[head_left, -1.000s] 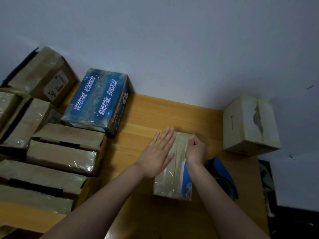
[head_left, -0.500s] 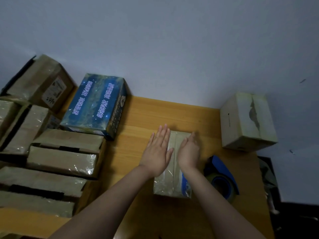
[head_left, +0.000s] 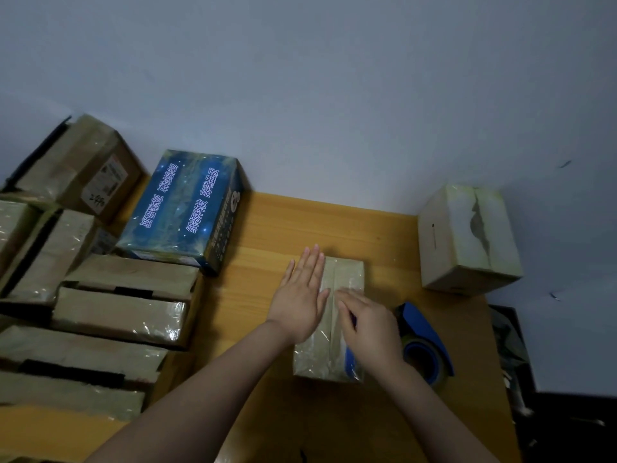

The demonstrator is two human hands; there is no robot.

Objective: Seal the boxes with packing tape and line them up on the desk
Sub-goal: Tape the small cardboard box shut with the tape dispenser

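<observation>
A small brown box (head_left: pixel 345 275) wrapped in shiny clear tape lies in the middle of the wooden desk (head_left: pixel 280 222). My left hand (head_left: pixel 302 295) lies flat on its left half, fingers straight and pointing away from me. My right hand (head_left: pixel 367 324) presses on the right half of the top, fingers pointing left across the tape. A blue tape dispenser (head_left: pixel 424 342) with a roll of clear tape rests on the desk just right of the box.
A blue printed box (head_left: pixel 187 208) stands at the back left. Several taped brown boxes (head_left: pixel 120 312) crowd the left side. A pale box (head_left: pixel 467 238) with torn tape sits at the desk's right back corner. The wall runs behind.
My right hand has slid toward me along the box top and turned its fingers leftward. My left hand stays flat on the box.
</observation>
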